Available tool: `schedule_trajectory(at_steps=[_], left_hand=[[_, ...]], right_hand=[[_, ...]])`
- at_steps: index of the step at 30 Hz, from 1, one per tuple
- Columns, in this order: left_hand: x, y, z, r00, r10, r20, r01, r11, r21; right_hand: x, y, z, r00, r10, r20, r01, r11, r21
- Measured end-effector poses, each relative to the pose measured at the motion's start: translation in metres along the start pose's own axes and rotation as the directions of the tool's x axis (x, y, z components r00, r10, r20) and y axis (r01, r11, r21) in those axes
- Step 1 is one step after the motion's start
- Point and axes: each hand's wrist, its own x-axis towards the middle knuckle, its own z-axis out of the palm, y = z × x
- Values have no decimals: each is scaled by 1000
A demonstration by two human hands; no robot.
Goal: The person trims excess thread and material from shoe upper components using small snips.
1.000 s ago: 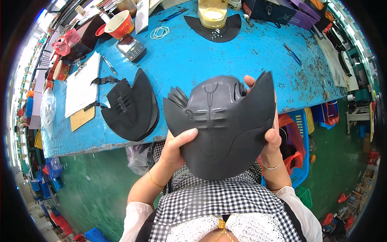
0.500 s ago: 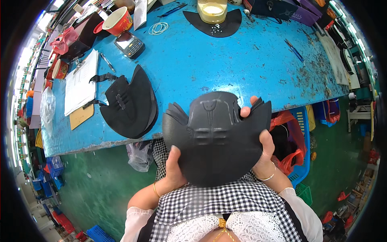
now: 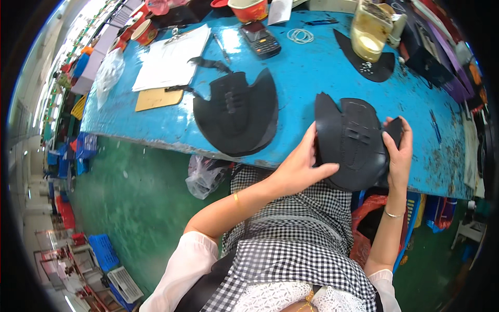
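Observation:
Between my hands is a stack of black moulded pieces (image 3: 356,148), rounded with pointed flaps and raised ribs, that resemble shoe uppers. It is tilted over the table's front edge at the right. My left hand (image 3: 302,165) grips its left side, with the thumb lying on the front face and the fingers mostly hidden behind. My right hand (image 3: 399,151) pinches the right flap. A second stack of similar black pieces (image 3: 236,117) lies to the left on the blue table (image 3: 301,104), with black straps (image 3: 210,64) at its upper left.
Beyond that stack are papers (image 3: 174,57) on a clipboard (image 3: 158,100), a pen (image 3: 222,48) and a handheld terminal (image 3: 261,39). A glue-stained plastic container (image 3: 371,34) stands on a black piece at the back. Tweezers (image 3: 435,125) lie at right. A red bag (image 3: 366,221) sits below the table edge.
My view has swung, so the table's contents sit further right. The held stack has moved right and turned in my hands, now tilted. My left thumb lies across its face.

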Motion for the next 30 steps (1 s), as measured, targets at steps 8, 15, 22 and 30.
schedule_trajectory(at_steps=[8, 15, 22, 30], left_hand=[[-85, 84, -126, 771, 386, -507, -82, 849, 523], [-93, 125, -186, 750, -12, -661, 40, 999, 27], [-72, 115, -185, 832, -175, -526, 331, 918, 219], [-79, 105, -137, 833, 170, -527, -160, 985, 66]], right_hand=[[-46, -80, 88, 811, -473, 344, 582, 710, -395], [-74, -48, 188, 635, -280, 720, 697, 610, -377], [-78, -49, 192, 612, -239, 754, 715, 574, -399], [-86, -69, 164, 728, -53, 684, 229, 959, -169]])
